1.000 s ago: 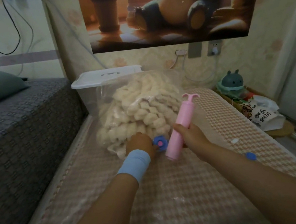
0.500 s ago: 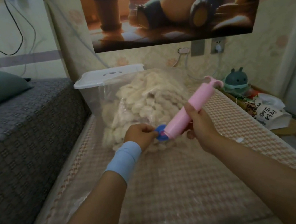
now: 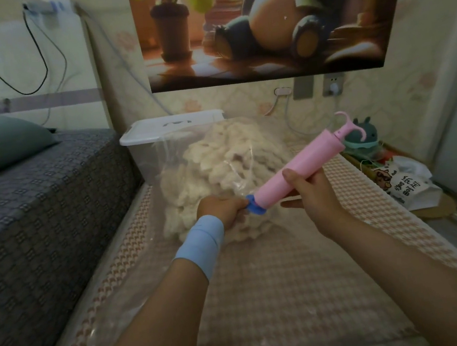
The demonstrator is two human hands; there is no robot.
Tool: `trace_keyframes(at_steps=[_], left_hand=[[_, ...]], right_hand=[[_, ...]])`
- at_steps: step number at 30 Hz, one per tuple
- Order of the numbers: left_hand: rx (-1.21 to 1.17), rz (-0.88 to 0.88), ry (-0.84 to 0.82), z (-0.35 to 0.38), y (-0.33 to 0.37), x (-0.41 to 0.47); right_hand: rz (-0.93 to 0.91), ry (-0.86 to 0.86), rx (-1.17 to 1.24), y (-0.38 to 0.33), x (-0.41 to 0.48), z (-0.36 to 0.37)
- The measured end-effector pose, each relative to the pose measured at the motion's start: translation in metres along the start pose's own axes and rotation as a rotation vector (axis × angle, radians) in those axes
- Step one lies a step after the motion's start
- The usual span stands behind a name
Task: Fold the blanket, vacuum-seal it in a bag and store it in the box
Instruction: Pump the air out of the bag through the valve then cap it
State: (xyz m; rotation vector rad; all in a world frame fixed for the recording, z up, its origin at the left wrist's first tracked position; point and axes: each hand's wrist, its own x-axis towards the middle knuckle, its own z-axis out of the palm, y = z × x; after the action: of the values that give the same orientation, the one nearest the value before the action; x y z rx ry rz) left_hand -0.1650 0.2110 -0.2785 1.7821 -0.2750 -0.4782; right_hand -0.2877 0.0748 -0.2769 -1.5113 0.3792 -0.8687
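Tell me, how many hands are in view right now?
2. The left hand, with a blue wristband, grips the blue valve on the bag; the right hand holds the pink pump, whose tip meets that valve. None seem hidden.

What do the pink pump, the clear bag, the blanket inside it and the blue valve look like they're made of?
Pump: looks like hard plastic, smooth matte pink, with a moulded curved handle.
Bag: thin clear plastic film, glossy, creased, see-through.
Blanket: probably soft cream fleece or plush, going by its bumpy, fluffy surface.
Valve: blue, likely rigid plastic; partly hidden.
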Motion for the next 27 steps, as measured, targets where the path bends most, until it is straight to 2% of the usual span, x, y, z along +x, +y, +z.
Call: trace_keyframes(at_steps=[10,14,16,21,24,27], left_hand=[[0.085,0.112,-0.02,0.001,0.001,-0.002],[0.155,0.162,-0.009,0.005,0.001,-0.007],[0.131,0.149,-0.007,0.005,0.0,-0.006],[0.097,0.112,0.006,0.006,0.0,-0.007],[0.09,0.097,0.025,0.007,0.0,-0.007],[0.093,0.085,0.022,0.006,0.001,-0.007]], right_hand=[[0.132,-0.169,0.041,0.002,0.011,-0.011],[0.14,-0.231,0.135,-0.001,0.012,-0.014],[0.121,-0.187,0.097,-0.001,0.01,-0.013],[0.211,0.09,-0.038,0.002,0.005,-0.001],[0.232,-0.022,-0.013,0.001,0.004,0.001],[0.167,-0.085,-0.022,0.001,0.004,-0.001]])
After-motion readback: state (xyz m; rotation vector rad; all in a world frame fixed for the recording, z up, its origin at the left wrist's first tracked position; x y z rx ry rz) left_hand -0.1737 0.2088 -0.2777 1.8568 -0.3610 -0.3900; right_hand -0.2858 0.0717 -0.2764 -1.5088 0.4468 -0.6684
